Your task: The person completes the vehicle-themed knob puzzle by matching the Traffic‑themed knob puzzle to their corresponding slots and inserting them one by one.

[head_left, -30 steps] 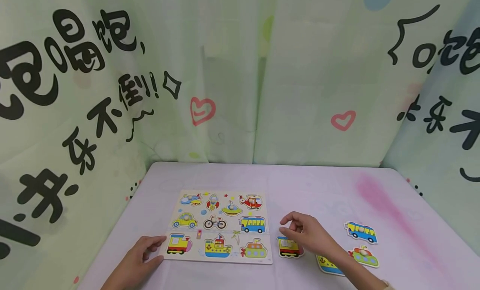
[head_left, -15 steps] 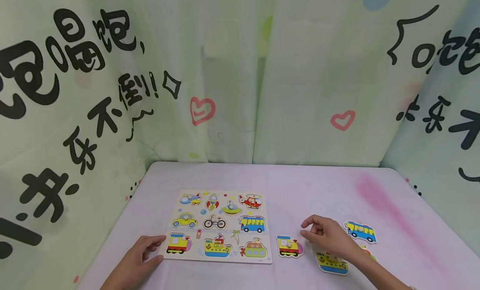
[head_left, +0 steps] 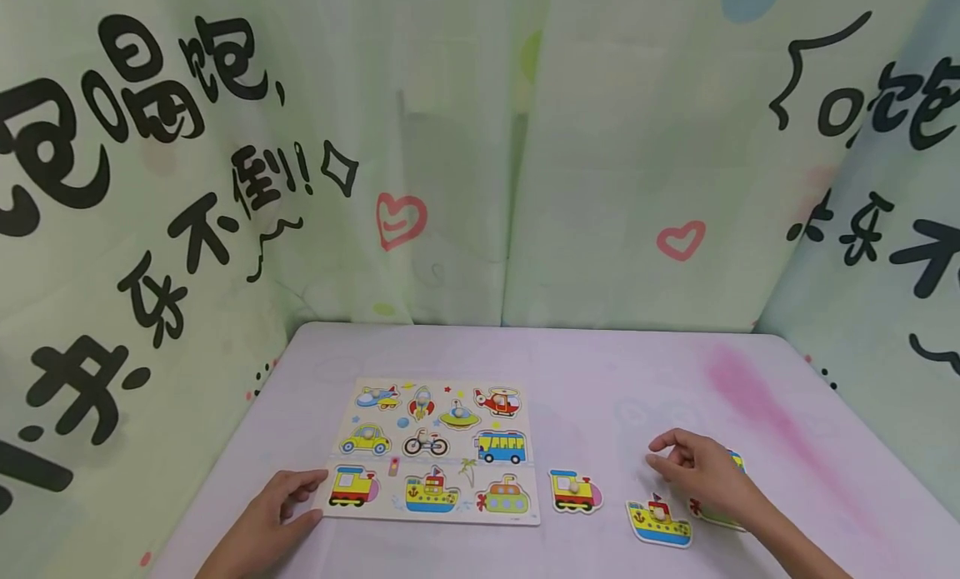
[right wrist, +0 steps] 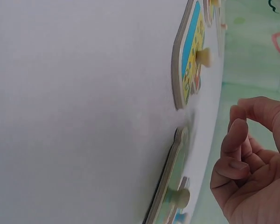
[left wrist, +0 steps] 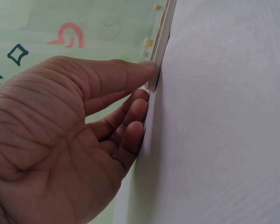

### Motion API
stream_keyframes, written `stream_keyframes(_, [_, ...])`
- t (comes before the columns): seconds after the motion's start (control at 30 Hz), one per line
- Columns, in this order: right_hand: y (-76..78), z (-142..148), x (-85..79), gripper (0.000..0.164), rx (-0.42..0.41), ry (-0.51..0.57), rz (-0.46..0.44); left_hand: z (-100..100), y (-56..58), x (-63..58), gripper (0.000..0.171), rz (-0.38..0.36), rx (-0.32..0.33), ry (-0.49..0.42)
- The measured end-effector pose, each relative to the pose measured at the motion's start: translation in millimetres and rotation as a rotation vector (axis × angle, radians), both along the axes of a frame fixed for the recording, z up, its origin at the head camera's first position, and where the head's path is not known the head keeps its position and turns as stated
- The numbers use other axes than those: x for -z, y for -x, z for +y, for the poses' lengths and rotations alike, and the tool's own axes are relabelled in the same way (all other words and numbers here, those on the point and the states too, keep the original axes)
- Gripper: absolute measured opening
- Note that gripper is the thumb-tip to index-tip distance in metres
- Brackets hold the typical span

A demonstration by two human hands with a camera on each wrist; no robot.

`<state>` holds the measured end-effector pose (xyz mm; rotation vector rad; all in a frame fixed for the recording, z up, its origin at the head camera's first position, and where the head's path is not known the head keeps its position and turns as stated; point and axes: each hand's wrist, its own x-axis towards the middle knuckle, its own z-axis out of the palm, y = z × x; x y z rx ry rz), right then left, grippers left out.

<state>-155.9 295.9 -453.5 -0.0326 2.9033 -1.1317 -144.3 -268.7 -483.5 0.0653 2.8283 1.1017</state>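
A flat puzzle board (head_left: 444, 519) printed with vehicles lies on the table. My left hand (head_left: 270, 512) rests at its near left corner; in the left wrist view the thumb (left wrist: 121, 74) touches the board's edge (left wrist: 161, 44). My right hand (head_left: 705, 471), fingers bent and holding nothing, hovers above loose knobbed pieces. Below it lies a submarine piece (head_left: 717, 518), partly covered by the hand, and behind it a bus piece (head_left: 738, 460) barely shows. A ship piece (head_left: 660, 526) is left of the hand, its knob (right wrist: 203, 57) visible in the right wrist view. Beside the board sits a train piece (head_left: 576, 492).
The pale table (head_left: 615, 362) has a pink smear (head_left: 757, 404) at its right. Light green curtains (head_left: 450, 146) with black writing and pink hearts hang behind and along both sides.
My right hand has moved rightward from above the train piece, past the ship piece, to over the submarine and bus pieces. The left hand has stayed at the board.
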Motion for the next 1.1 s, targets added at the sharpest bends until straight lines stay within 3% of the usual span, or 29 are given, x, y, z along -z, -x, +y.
stream_keyframes(0.37, [-2.2,44.6,6.5,0.036,0.111,-0.049,-0.056,-0.8,0.2,-0.7,0.050,-0.007,-0.006,0.011])
stream_keyframes(0.6, [-1.9,66.1,13.9,0.040,0.151,-0.096,-0.036,-1.0,-0.2,-0.2,0.050,-0.016,-0.008,0.007])
stream_keyframes(0.8, [-0.2,74.3,15.3,0.046,0.175,-0.110,-0.024,-0.1,0.2,-1.3,0.051,-0.016,-0.004,0.008])
stream_keyframes(1.1, [8.0,77.7,17.2,0.036,0.171,-0.133,-0.034,2.5,-0.4,-2.4,0.051,-0.021,-0.015,0.021])
